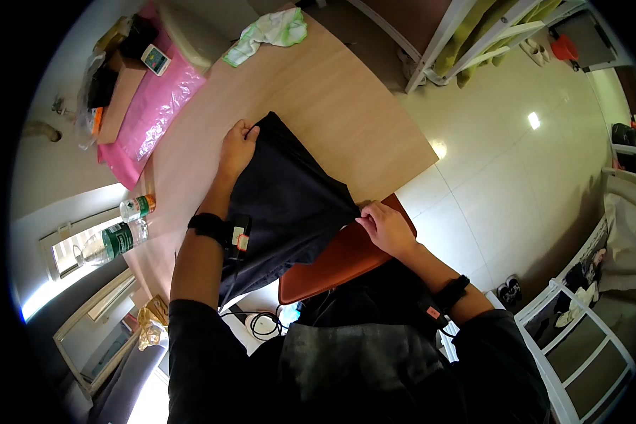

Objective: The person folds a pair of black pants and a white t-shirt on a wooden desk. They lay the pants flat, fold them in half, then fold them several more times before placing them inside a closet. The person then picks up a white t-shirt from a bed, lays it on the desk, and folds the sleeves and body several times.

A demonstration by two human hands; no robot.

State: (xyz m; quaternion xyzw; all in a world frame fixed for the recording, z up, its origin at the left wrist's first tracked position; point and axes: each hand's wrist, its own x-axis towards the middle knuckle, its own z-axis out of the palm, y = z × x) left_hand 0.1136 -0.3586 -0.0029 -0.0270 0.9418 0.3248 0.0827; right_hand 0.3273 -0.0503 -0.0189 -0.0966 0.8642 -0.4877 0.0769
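Plastic bottles (116,239) stand left of the wooden table (332,92); the left hand (239,150) pinches the black cloth (290,191) at its upper corner, cloth draping over table and orange seat (339,261), while the right hand (387,230) pinches its right corner!
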